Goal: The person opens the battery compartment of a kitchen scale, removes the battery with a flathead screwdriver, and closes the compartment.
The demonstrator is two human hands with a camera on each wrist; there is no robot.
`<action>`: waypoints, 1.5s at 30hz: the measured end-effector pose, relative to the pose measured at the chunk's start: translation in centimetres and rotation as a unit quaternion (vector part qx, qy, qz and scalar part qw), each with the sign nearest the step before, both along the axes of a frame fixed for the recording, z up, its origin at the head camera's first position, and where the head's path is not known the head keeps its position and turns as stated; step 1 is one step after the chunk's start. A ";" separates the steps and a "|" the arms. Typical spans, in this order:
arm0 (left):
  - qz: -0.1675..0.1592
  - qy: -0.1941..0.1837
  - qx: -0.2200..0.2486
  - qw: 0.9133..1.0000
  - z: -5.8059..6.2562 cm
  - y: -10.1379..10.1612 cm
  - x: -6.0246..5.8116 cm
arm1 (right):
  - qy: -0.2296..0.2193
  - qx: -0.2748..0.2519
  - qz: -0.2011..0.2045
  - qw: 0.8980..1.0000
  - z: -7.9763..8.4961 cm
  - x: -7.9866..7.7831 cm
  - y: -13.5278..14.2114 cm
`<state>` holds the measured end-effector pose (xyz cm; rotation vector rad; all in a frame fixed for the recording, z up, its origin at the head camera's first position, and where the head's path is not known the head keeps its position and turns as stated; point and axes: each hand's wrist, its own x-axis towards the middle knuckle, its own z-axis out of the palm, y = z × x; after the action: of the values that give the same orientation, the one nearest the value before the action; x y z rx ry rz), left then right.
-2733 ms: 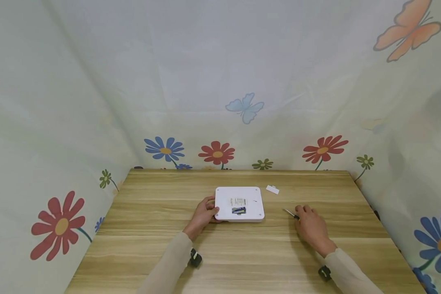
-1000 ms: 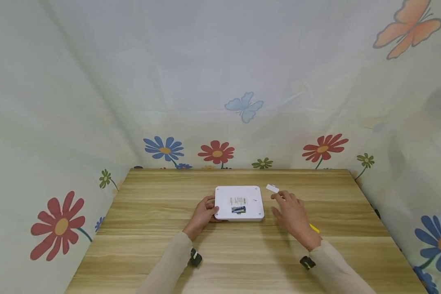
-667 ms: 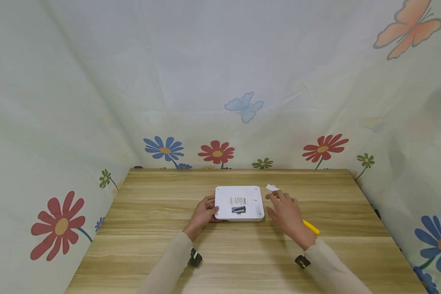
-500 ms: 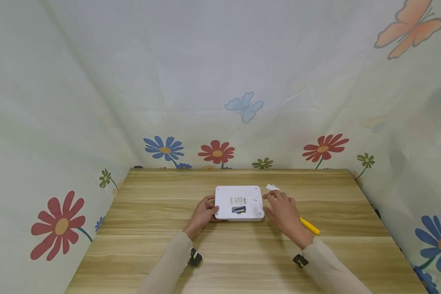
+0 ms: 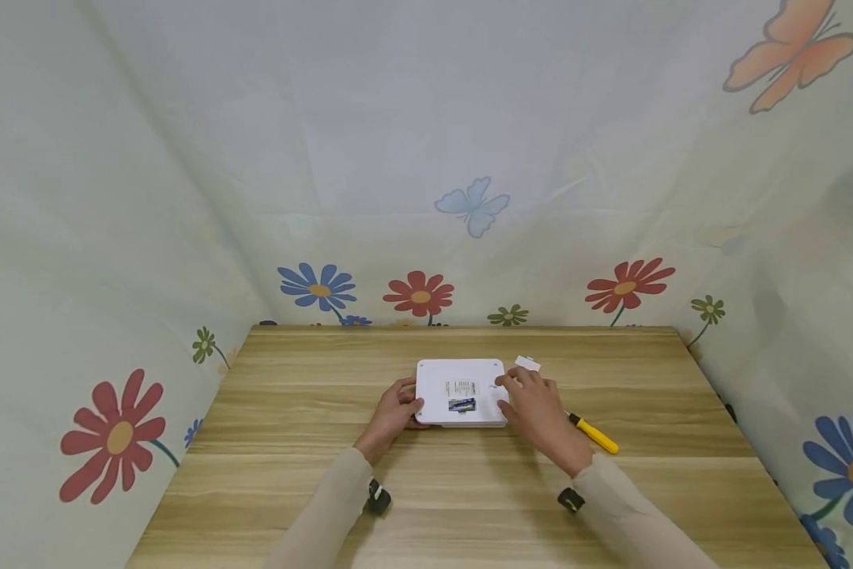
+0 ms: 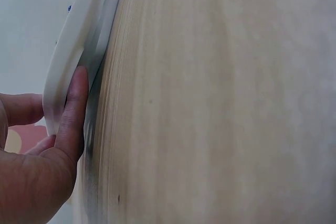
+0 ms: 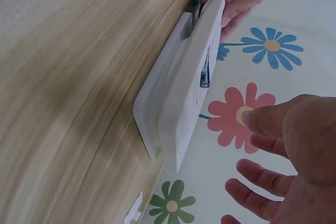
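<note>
We see a white rectangular device (image 5: 433, 378) in the left grip (image 5: 390, 415), a slender yellow-and-black tool (image 5: 597, 436) by the right grip (image 5: 537, 409), a brown wood-grained bench (image 5: 454, 490) beneath, red-and-blue-flowered pale cloth (image 5: 369, 158) behind.

- Bare wood-grain tabletop (image 5: 462, 498) gives room in front of the flat white rectangular plastic device (image 5: 479, 371), between two beige sleeves (image 5: 330, 506).
- The left hand (image 5: 392, 417) blocks the device's left edge.
- The right hand (image 5: 542, 412) hangs over its right end, a gap beneath the fingers.
- The small white plastic cover (image 5: 528, 363) and yellow-handled screwdriver (image 5: 598, 437) obstruct the right side.
</note>
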<state>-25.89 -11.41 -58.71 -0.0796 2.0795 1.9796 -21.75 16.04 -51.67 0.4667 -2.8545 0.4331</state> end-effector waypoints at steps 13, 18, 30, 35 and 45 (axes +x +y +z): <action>-0.001 0.004 -0.006 1.000 0.0 0.0 0.1 | 0.006 0.029 0.031 0.999 -0.7 -1.1 -1.4; 0.000 -0.002 -0.009 1.000 0.1 0.0 0.2 | -0.006 0.034 0.037 0.999 -1.0 -1.4 -1.9; 0.000 -0.003 -0.008 1.000 -0.2 -0.1 0.0 | -0.013 0.035 0.062 0.997 -2.0 -2.2 -2.8; 0.000 -0.001 -0.007 1.000 -0.4 -0.1 -0.1 | -0.022 0.036 0.076 0.996 -2.2 -2.3 -2.9; 0.000 0.000 -0.003 1.000 -0.4 -0.1 -0.1 | -0.019 0.039 0.077 0.996 -2.5 -2.5 -3.2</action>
<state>-25.95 -11.47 -59.10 -0.0817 2.0852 1.9737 -24.22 12.82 -54.19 0.7045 -2.8922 0.3602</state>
